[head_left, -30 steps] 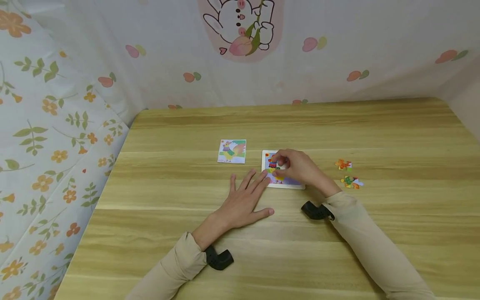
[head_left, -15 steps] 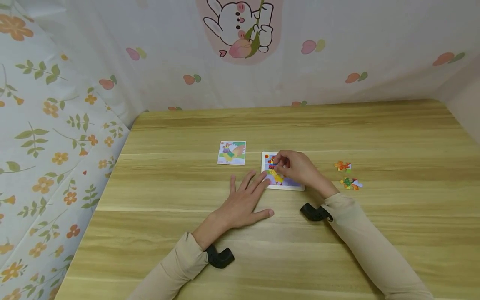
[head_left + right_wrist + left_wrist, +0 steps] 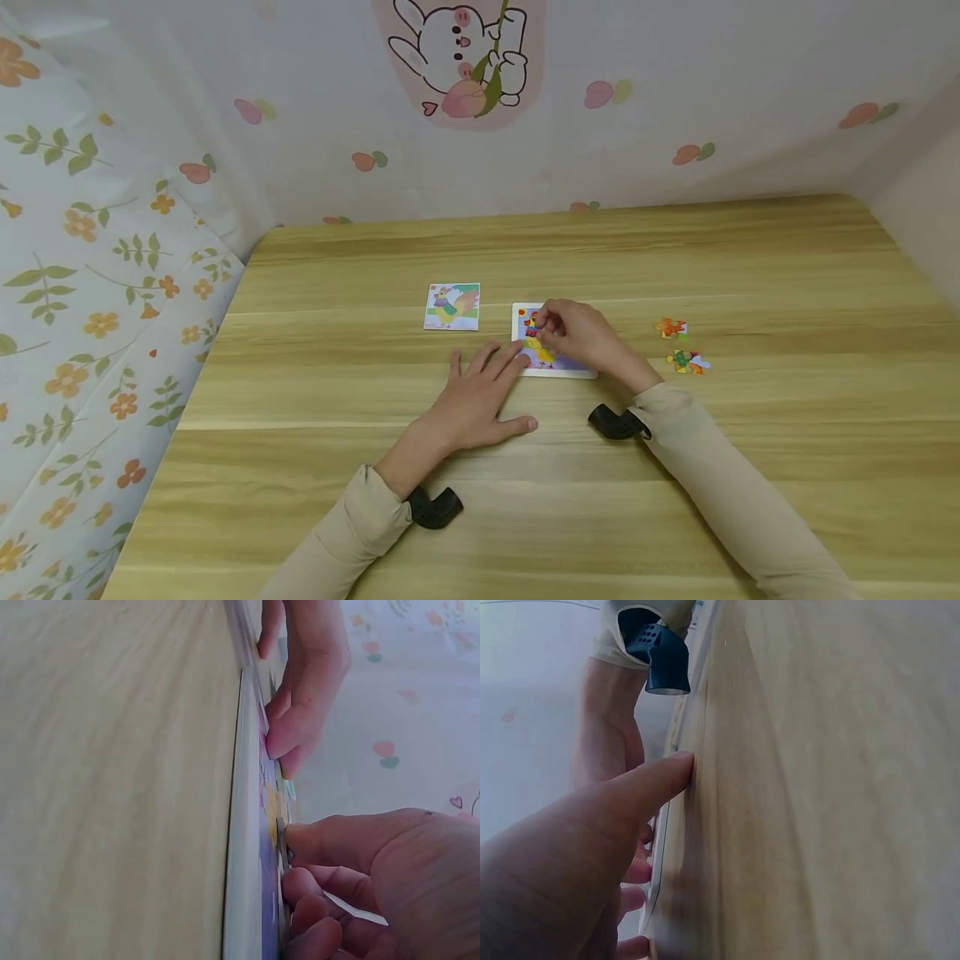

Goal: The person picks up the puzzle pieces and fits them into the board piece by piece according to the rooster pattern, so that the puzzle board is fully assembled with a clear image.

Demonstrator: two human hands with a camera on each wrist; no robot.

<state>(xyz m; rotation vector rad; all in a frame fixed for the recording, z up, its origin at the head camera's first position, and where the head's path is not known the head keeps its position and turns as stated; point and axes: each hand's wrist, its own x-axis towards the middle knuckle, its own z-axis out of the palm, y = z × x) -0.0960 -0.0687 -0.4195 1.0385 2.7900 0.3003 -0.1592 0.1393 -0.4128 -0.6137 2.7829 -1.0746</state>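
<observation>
A white-framed jigsaw board (image 3: 558, 373) with a colourful bird picture lies on the table in the head view. My left hand (image 3: 474, 408) is spread flat, its fingertips resting on the board's left edge and its thumb on the wood. Above the board's middle, my right hand (image 3: 581, 335) pinches a puzzle piece (image 3: 282, 834) between thumb and fingers. The right wrist view shows that piece edge-on, low against the picture; whether it is seated cannot be told. Part of the picture is hidden by the right hand.
Two loose clusters of puzzle pieces lie right of the board, an orange one (image 3: 672, 328) and a green-orange one (image 3: 686, 362). A square picture card (image 3: 452, 307) of the bird lies left of the board. A patterned curtain (image 3: 637, 142) hangs behind the table.
The right thumb has moved up closer to the fingers, and more of the yellow bird shows below it. The left hand stays on the board. The head view has shifted slightly.
</observation>
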